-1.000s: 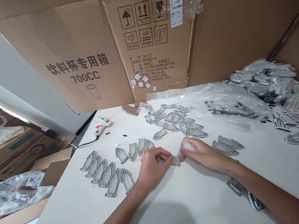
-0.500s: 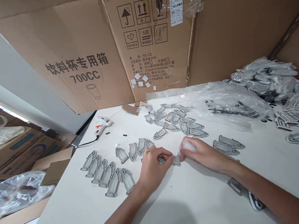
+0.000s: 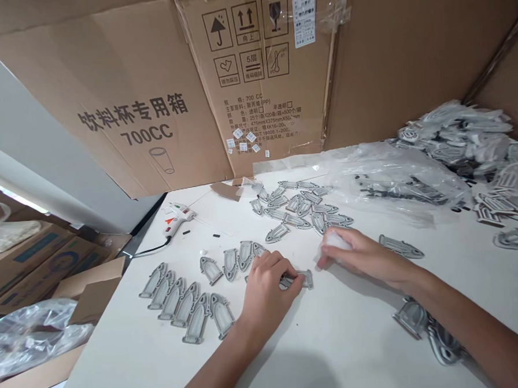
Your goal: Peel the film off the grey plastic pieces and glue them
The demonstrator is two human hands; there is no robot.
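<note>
My left hand (image 3: 270,286) pinches a grey arch-shaped piece (image 3: 306,279) lying on the white table (image 3: 331,335); its right end sticks out past my fingers. To the right and slightly higher, my right hand (image 3: 353,253) is closed around a whitish translucent item (image 3: 336,242), whose shape is partly hidden by the fingers. Left of my left hand, several like pieces (image 3: 184,302) lie in a slanted row, with more (image 3: 231,263) just above. A further scattered group (image 3: 303,203) lies beyond both hands.
A white glue gun (image 3: 177,220) with a black cable rests at the table's left edge. Large cardboard boxes (image 3: 148,66) stand behind. Clear plastic bags (image 3: 397,181) and a heap of wrapped pieces (image 3: 459,134) occupy the back right. Loose pieces (image 3: 411,316) lie beneath my right forearm.
My right hand has moved right and slightly up with the whitish item, away from the piece. My left hand has barely moved and still pinches it.
</note>
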